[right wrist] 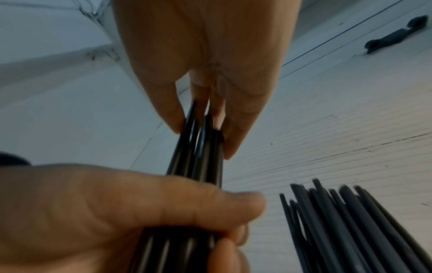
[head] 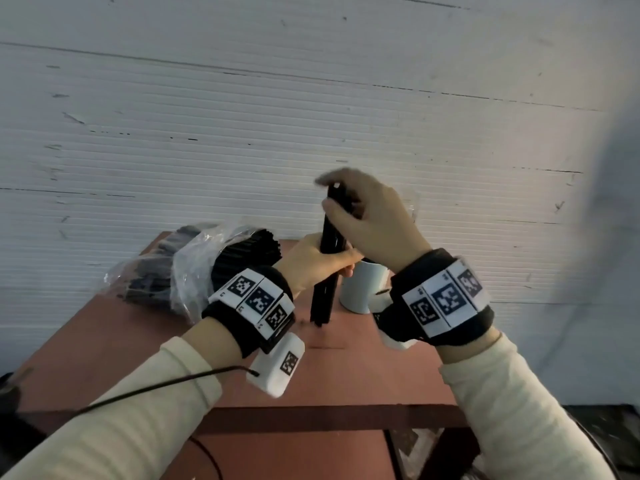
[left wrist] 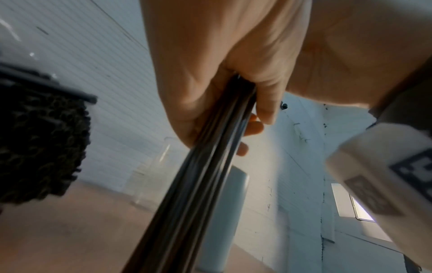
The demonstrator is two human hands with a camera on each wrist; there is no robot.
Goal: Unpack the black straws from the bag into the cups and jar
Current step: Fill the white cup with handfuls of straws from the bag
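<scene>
Straws (head: 329, 244) in a small black bundle stand nearly upright with their lower ends on the reddish-brown table (head: 363, 368). The left hand (head: 315, 261) wraps its fingers round the bundle's middle, while the right hand (head: 367, 216) pinches its top ends between thumb and fingers. Just behind the bundle stands a white cup (head: 360, 289), partly hidden by the right wrist. To the left lies a clear plastic bag (head: 187, 268) packed with more black straws, their open ends facing the hands. From the right wrist view, further straws (right wrist: 350, 225) stick up at the lower right; their container is out of frame.
</scene>
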